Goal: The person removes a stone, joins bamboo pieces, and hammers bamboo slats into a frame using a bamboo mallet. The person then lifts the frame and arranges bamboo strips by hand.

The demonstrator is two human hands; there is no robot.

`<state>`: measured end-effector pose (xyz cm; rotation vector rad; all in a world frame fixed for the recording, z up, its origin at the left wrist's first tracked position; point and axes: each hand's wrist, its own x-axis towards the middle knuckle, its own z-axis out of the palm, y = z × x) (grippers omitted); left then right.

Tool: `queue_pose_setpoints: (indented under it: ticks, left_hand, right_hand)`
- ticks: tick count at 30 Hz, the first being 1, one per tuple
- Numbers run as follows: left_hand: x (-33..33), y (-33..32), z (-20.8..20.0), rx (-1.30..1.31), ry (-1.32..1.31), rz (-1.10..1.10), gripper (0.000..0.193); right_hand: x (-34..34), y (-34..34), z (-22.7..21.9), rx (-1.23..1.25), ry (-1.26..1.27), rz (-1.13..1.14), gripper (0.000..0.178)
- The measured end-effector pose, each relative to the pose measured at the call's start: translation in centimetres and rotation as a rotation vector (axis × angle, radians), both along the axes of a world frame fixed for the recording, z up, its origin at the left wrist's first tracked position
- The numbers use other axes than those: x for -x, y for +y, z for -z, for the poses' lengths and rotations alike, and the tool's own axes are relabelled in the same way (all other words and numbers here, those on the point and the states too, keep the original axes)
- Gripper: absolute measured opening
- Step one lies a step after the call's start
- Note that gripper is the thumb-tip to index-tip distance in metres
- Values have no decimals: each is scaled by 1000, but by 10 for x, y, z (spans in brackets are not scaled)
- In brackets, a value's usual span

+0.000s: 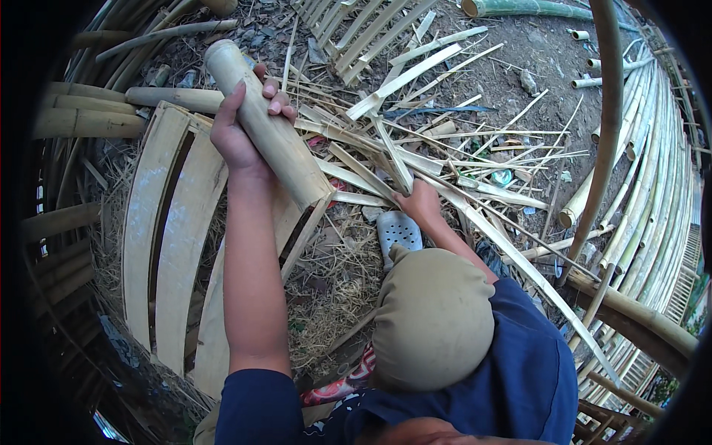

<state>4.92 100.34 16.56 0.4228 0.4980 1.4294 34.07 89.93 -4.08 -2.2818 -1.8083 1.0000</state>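
Note:
My left hand (245,137) is wrapped round a thick, pale length of bamboo (271,141). I hold it at a slant, its lower end over the corner of a slatted bamboo bench (189,245). On the other side, my right hand (421,202) reaches down past my knee to the ground. Its fingers are closed at the lower end of a split bamboo strip (393,156), though some of them are hidden. Several loose bamboo strips (475,193) lie around that hand, some crossing each other.
A grey clog (399,228) shows just below my right hand, beyond my bent knee (434,319). Long bamboo poles (641,185) are stacked at the right, behind an upright pole (610,111). A slatted bamboo panel (363,33) lies at the far side. Straw and shavings (334,289) cover the ground.

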Motion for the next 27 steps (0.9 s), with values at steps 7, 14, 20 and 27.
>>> queue_pose_setpoints:
  ticks: [7, 14, 20, 27]
  left_hand:
    - [3, -2, 1, 6, -25, 2, 47]
    - [0, -1, 0, -11, -22, 11, 46]
    - [1, -2, -1, 2, -71, -20, 50]
    - [0, -18, -31, -11, 187, -88, 43]
  right_hand:
    - [-15, -12, 17, -60, 111, -55, 36]
    - [-44, -24, 3, -20, 413, -162, 45]
    - [-54, -32, -18, 295, 673, -77, 44]
    - [-75, -49, -27, 482, 1020, -42, 42]
